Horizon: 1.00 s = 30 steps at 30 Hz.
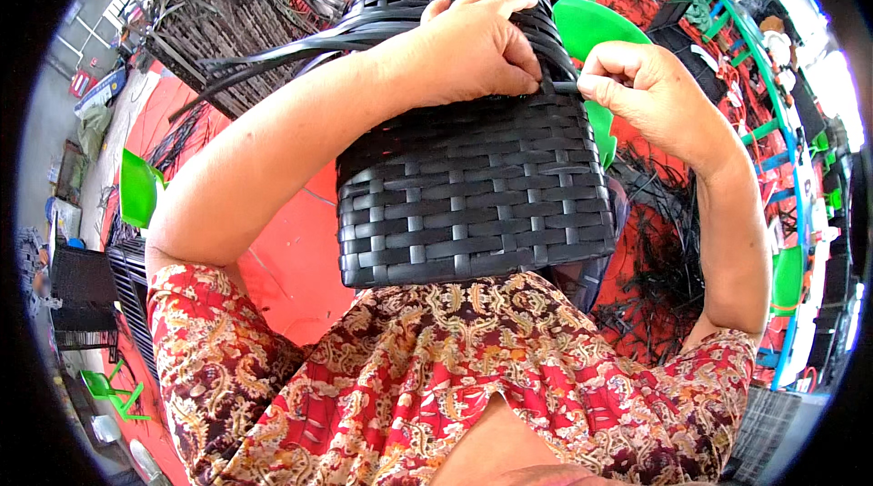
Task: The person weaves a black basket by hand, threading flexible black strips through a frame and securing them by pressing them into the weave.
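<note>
A black woven furniture piece (473, 200), made of flat plastic strips, lies in front of my body with its near end against my shirt. My left hand (477, 45) rests on top of the weave, fingers curled down at its right side; what they grip is hidden. Beyond the right edge my right hand (641, 90) pinches the end of a black strip (566, 87) between thumb and fingers. This strip runs sideways from the weave beside my left fingertips. Loose black strips (300, 50) trail off the piece to the left, passing under my left forearm.
A green plastic chair (600, 27) stands behind my right hand. Bundled dark strips (236, 27) are heaped at the far left. Strip scraps (650, 240) litter the red floor (296, 254) at right. Along the right runs a long green-framed rack (773, 113); another green seat (138, 186) is at left.
</note>
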{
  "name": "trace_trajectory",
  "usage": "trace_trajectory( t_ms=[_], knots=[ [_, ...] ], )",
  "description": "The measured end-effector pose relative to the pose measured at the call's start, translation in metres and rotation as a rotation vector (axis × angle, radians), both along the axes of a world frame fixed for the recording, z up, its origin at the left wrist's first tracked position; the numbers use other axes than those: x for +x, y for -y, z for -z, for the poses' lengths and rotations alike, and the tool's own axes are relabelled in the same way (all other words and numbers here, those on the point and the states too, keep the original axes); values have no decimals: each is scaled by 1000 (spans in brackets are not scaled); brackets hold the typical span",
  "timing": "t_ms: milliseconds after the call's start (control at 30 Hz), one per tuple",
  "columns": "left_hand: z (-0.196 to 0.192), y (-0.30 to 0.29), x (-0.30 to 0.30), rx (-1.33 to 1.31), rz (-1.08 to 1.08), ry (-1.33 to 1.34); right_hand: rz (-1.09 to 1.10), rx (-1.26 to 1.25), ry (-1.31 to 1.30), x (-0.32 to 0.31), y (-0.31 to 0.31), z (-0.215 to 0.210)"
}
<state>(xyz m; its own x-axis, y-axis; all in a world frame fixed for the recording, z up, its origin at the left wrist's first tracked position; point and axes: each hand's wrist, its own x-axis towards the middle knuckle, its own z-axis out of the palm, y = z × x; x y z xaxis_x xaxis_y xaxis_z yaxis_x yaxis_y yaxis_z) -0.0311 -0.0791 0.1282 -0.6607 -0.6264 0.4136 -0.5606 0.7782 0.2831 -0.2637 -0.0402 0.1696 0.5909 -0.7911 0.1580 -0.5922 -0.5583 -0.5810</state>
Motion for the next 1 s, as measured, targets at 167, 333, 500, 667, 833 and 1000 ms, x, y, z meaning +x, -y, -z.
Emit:
trace_trajectory(
  t_ms=[167, 333, 500, 667, 833, 1000],
  knots=[
    [-9, 2, -7, 378, 53, -202, 196, -278, -111, 9, -18, -6],
    [-17, -5, 11, 519, 210, -581, 44, -888, -133, 23, -29, -19],
    [-18, -11, 32, 288, 181, -428, -30, -483, 58, 39, -14, 1],
    [-2, -13, 36, -115, 151, -239, -31, -221, 119, 36, 7, 8],
    [2, -21, 27, -381, -97, 136, -30, -249, 68, 36, 14, 5],
    [9, -11, 15, -224, -109, 97, -110, -290, 36, 38, 20, 10]
  ],
)
